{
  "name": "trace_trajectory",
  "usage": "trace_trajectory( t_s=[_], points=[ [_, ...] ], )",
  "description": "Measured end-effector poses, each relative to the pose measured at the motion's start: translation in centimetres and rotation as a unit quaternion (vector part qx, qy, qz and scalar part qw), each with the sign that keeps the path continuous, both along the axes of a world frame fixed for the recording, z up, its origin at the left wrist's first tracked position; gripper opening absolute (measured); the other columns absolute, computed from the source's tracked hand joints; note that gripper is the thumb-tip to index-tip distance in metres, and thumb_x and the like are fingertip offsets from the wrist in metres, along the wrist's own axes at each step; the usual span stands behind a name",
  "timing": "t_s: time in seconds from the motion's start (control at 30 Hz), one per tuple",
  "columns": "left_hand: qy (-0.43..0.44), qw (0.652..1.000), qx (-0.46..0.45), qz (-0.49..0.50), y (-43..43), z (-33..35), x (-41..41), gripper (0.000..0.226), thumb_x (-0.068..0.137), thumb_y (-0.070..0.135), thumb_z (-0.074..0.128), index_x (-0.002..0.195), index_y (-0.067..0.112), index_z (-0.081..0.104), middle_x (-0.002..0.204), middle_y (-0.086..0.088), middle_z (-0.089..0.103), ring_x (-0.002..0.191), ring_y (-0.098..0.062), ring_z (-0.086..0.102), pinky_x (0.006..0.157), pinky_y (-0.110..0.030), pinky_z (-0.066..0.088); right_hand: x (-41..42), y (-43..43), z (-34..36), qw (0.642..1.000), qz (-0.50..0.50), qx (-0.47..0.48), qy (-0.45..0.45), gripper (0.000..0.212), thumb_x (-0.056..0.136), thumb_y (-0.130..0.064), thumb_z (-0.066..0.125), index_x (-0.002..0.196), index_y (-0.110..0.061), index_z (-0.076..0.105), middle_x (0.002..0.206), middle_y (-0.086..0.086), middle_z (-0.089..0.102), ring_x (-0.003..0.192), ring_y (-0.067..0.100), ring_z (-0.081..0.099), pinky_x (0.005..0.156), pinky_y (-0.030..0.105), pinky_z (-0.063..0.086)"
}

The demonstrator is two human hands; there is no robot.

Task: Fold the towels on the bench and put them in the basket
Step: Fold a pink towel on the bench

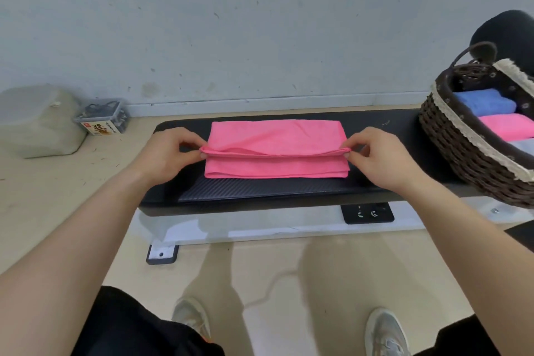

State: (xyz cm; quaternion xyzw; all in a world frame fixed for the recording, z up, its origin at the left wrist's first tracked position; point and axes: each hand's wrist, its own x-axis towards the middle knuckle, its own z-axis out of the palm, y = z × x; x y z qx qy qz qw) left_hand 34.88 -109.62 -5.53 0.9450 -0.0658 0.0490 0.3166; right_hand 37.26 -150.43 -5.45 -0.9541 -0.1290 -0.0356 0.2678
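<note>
A pink towel [276,139] lies part-folded on the black bench [260,188], its near layers doubled over. My left hand [170,153] pinches the towel's left fold corner. My right hand [375,156] pinches the right fold corner, so the folded edge is lifted slightly between them. At the right end of the bench stands a dark wicker basket [462,150] with a lace-trimmed liner. Inside it lie a folded blue towel [478,101], a folded pink towel [508,126] and a pale one at the frame edge.
A clear plastic box [101,117] of small dark items and a pale tub [37,121] sit on the floor at the left by the wall. A black control panel [367,212] hangs under the bench front. My legs and shoes are below.
</note>
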Motion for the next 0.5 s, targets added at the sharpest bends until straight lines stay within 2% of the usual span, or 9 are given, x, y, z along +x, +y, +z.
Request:
trace_trajectory(
  t_s=[0.13, 0.23, 0.3, 0.5],
  points=[
    [-0.003, 1.0, 0.026, -0.014, 0.0, -0.1, -0.8, 0.022, 0.08, 0.023, 0.082, 0.085, 0.042, 0.073, 0.091, 0.011, 0.069, 0.089, -0.008, 0.063, 0.082, -0.029, 0.048, -1.1, -0.1, -0.1, 0.998, 0.001, -0.064, -0.011, 0.015, 0.093, -0.027, 0.064, 0.104, -0.031, 0.073, 0.093, -0.014, 0.057, 0.084, 0.013, 0.058, 0.075, 0.037, 0.051],
    [-0.032, 0.998, 0.051, -0.018, 0.1, 0.3, -1.1, 0.014, 0.08, 0.024, 0.082, 0.09, 0.033, 0.079, 0.088, 0.011, 0.067, 0.085, -0.009, 0.062, 0.078, -0.033, 0.05, -1.8, -0.2, 0.5, 0.994, -0.008, -0.094, -0.048, 0.016, 0.093, -0.028, 0.063, 0.104, -0.035, 0.072, 0.095, -0.014, 0.058, 0.086, 0.014, 0.057, 0.07, 0.034, 0.049],
    [-0.032, 0.995, 0.093, -0.032, 0.1, 0.4, -1.3, 0.012, 0.08, 0.028, 0.081, 0.09, 0.034, 0.079, 0.089, 0.013, 0.065, 0.085, -0.01, 0.061, 0.077, -0.036, 0.051, -2.1, -0.3, 0.6, 0.991, 0.001, -0.112, -0.066, 0.017, 0.093, -0.028, 0.063, 0.105, -0.035, 0.072, 0.099, -0.013, 0.06, 0.085, 0.012, 0.056, 0.067, 0.032, 0.048],
    [0.029, 0.987, 0.147, -0.062, -0.8, 0.7, -1.5, 0.019, 0.081, 0.022, 0.081, 0.09, 0.039, 0.078, 0.094, 0.016, 0.064, 0.089, -0.008, 0.06, 0.08, -0.035, 0.051, -2.9, -0.1, -0.1, 0.985, 0.032, -0.171, -0.019, 0.023, 0.092, -0.025, 0.059, 0.108, -0.037, 0.071, 0.108, -0.015, 0.061, 0.1, 0.013, 0.06, 0.077, 0.033, 0.052]
  ],
)
